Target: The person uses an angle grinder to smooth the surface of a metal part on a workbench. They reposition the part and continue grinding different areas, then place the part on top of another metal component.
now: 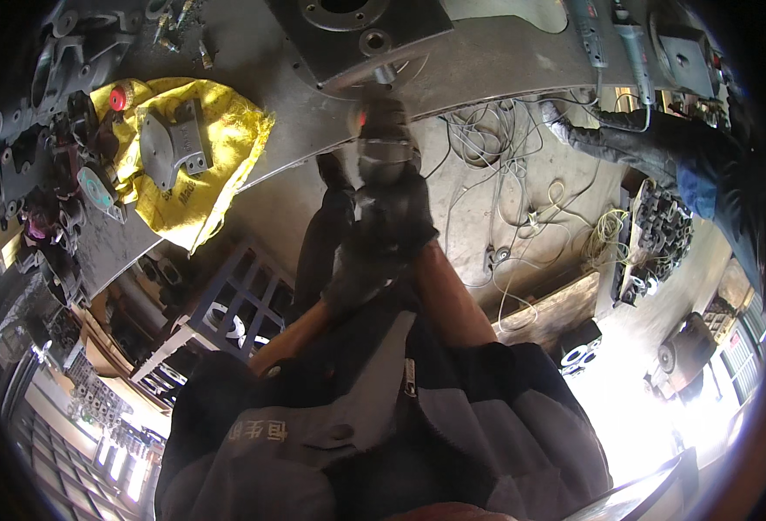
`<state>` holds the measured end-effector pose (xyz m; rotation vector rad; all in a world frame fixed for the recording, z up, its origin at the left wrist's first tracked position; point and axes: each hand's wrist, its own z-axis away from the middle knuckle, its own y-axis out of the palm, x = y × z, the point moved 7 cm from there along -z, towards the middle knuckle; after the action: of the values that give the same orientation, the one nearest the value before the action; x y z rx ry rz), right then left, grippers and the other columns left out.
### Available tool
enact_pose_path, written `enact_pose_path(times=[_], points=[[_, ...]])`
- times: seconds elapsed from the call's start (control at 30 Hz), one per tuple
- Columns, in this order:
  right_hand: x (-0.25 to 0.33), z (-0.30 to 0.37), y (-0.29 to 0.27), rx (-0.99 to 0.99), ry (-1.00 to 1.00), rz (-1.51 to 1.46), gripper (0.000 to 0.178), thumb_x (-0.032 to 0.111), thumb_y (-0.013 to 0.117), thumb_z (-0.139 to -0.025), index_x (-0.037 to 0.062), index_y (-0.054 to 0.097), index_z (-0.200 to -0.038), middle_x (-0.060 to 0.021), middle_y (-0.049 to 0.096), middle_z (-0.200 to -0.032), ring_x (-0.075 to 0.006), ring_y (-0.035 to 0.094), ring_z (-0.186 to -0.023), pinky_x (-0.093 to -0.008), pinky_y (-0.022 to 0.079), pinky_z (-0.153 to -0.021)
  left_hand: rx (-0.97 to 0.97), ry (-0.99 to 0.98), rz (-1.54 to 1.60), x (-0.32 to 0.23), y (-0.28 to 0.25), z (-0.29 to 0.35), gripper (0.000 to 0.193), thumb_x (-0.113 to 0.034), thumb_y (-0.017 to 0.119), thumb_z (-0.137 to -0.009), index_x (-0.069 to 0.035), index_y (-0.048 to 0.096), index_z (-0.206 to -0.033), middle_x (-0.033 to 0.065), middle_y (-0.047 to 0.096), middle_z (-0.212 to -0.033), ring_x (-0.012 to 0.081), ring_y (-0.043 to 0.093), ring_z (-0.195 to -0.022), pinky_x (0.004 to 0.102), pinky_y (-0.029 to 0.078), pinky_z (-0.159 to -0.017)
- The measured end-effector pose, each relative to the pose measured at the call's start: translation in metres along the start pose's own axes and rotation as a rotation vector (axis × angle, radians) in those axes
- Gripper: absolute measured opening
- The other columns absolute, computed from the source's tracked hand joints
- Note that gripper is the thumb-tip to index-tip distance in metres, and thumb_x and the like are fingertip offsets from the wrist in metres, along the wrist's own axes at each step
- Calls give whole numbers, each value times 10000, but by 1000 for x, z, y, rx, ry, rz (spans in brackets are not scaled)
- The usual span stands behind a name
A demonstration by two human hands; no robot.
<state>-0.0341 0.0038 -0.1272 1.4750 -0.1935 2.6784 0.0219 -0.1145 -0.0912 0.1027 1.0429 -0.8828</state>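
Note:
Both my hands wear dark gloves and close around one handheld power tool, its round black-and-grey body blurred. My right hand wraps its rear part. My left hand is closed at the back end, nearer my body; its fingers are partly hidden. The tool points away from me toward a dark, square metal block with a round flange and a bolt hole. A short silver cylinder shows between the tool's front and the block's near edge. Whether it touches the block is unclear.
The block rests on a grey metal bench. On its left lie a yellow sack, a metal bracket and dark castings. Two corded tools lie right. Tangled cables cover the floor; another person's sleeve shows at right.

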Motion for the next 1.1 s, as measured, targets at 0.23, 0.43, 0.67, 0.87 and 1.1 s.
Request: enact_pose_path(times=[0.23,0.43,0.67,0.87,1.1], points=[[11,-6,-17,-111,-391,267,285,124,785,-809,42,612,-1021,-35,641,-804,-164,627,-683,-327,542,-580,-62,13,43,-21,-1,-17,293,-230,758,-804,-87,676,-1046,142,626,-989,294,629,-862,430,540,-735],[-32,-6,24,13,105,-512,409,77,841,-698,-1,624,-1036,-85,700,-932,-185,663,-816,-325,555,-715,-102,-134,440,21,-8,9,458,-285,784,-769,-61,644,-1143,135,623,-1026,324,624,-846,421,540,-732],[30,-3,-33,-48,-171,-437,177,66,615,-937,26,606,-1108,-59,655,-877,-180,629,-719,-322,565,-629,10,-36,226,-26,6,-21,547,-294,803,-751,-24,606,-1184,179,648,-1117,369,671,-971,411,556,-786],[16,-3,-30,-26,-9,-299,339,183,750,-808,58,616,-1092,-64,666,-949,-211,643,-810,-333,544,-693,-83,193,-210,-36,9,-22,536,-265,799,-779,-9,596,-1203,184,650,-1093,325,667,-939,398,562,-758],[34,12,-2,-12,-506,432,325,204,763,-770,32,638,-1016,-94,683,-883,-248,674,-812,-378,560,-707,-155,28,-10,3,0,5,588,-266,866,-780,-26,575,-1231,64,691,-983,190,674,-876,345,567,-759]])
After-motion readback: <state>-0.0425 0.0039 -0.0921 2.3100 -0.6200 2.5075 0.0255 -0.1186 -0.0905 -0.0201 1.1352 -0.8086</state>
